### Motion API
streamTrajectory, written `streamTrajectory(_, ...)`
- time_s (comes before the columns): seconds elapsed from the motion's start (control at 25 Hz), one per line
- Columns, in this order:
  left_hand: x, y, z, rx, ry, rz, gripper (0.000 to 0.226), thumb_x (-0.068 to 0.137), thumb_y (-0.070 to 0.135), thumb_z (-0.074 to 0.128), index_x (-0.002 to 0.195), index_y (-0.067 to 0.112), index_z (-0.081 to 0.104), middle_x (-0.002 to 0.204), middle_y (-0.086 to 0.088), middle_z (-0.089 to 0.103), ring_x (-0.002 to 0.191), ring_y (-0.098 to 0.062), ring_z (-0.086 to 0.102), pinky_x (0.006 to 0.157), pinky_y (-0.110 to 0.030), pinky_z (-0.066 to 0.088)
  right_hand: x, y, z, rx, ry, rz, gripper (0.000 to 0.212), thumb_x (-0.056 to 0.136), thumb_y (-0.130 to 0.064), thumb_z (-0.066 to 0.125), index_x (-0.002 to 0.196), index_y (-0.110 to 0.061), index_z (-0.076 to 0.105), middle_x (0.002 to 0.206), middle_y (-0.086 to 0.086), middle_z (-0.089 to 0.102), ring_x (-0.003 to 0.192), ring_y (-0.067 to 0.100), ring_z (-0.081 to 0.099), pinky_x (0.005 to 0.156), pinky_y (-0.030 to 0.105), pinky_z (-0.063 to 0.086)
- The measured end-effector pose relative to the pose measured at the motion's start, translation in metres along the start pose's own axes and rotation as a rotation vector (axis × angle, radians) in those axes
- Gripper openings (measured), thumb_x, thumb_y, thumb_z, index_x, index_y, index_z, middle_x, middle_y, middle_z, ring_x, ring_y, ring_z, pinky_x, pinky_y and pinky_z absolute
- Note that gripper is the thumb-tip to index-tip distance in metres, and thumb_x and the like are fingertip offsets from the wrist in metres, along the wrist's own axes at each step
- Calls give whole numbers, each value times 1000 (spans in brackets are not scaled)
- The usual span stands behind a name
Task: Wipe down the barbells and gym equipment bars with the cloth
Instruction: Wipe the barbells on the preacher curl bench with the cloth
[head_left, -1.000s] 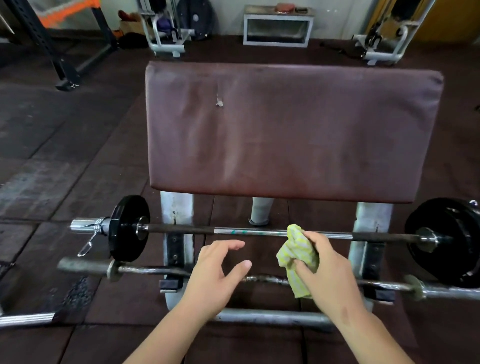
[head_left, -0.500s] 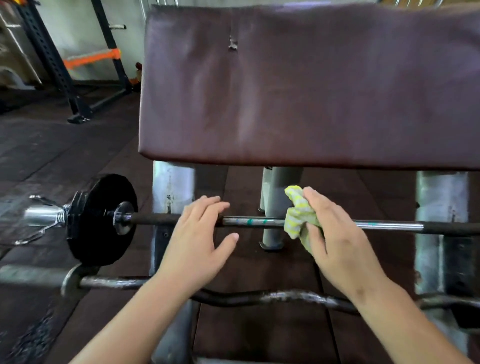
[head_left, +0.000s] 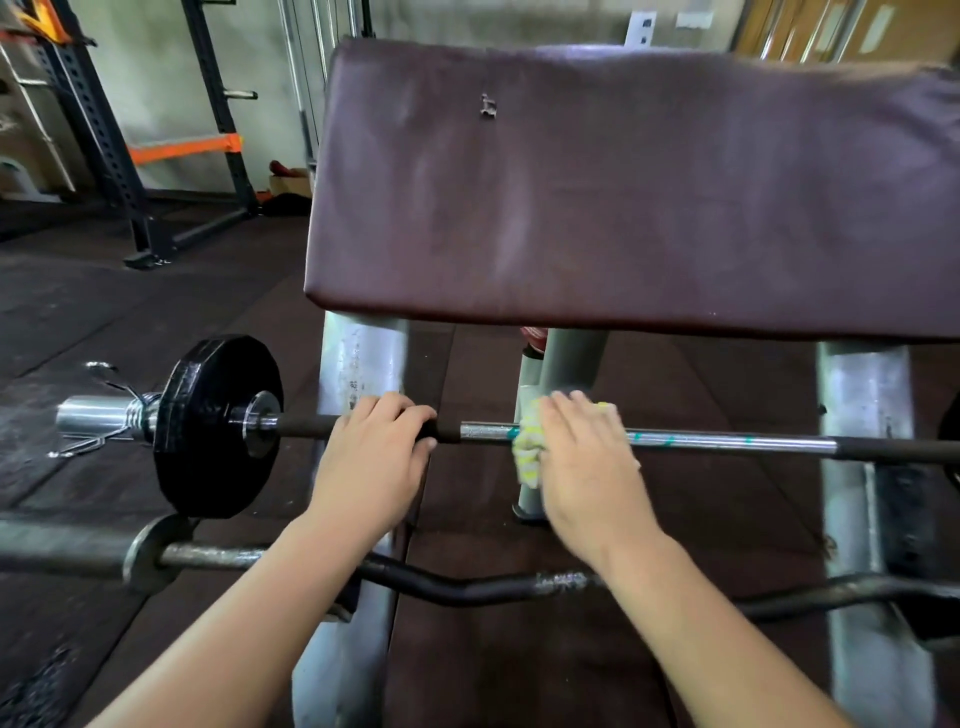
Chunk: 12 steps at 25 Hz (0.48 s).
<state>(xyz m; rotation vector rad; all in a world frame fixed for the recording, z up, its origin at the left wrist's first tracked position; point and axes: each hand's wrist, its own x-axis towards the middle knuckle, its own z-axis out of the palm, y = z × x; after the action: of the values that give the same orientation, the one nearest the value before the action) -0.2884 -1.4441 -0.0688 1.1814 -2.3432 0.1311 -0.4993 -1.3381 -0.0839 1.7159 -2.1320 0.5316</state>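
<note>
Gripping the barbell (head_left: 727, 441) beside its black plate (head_left: 208, 431), left hand (head_left: 371, 462) clenched | right hand (head_left: 587, 467) pressed cloth (head_left: 527, 452) onto bar's middle | bare bar free rightward | pad (head_left: 623, 197) edge just above

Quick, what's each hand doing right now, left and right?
Left hand: closed around the straight barbell.
Right hand: closed, pressing the yellow cloth around the same bar.

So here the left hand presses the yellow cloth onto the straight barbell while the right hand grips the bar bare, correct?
Not quite: the hands are swapped. In the head view, the right hand presses the yellow cloth onto the straight barbell, while the left hand grips the bar bare.
</note>
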Motion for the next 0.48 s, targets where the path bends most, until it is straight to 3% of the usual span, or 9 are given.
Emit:
streamTrajectory(0.12, -1, 0, 2, -9, 23, -16, 28, 89, 33, 65, 116, 28, 66, 108, 7, 61, 101, -25, 56, 80, -40, 45, 15, -56, 9, 20, -13, -116, 61, 91, -36, 39, 144, -7, 48, 146, 11, 53, 138, 34, 45, 119, 52, 29)
streamTrajectory(0.24, -1, -1, 3, -26, 34, -33, 28, 90, 32, 66, 117, 29, 66, 109, 7, 62, 103, -26, 55, 83, -41, 44, 19, -64, 12, 3, -8, -199, 59, 89, -28, 47, 145, -10, 47, 143, 8, 56, 135, 32, 48, 118, 51, 32)
streamTrajectory(0.36, -3, -1, 6, -61, 59, -50, 27, 91, 32, 66, 117, 28, 67, 109, 6, 61, 103, -26, 54, 87, -42, 43, 2, 1, -4, -67, -48, -132, 60, 85, -25, 49, 144, -15, 47, 140, 5, 55, 133, 30, 48, 116, 51, 30)
streamTrajectory(0.48, -5, 2, 11, -99, 103, -69, 26, 90, 28, 68, 116, 26, 68, 108, 5, 62, 101, -27, 52, 88, -44, 42, -26, 90, -22, -123, -4, 71, 63, 80, -31, 43, 139, -10, 52, 139, 12, 57, 133, 35, 50, 113, 53, 31)
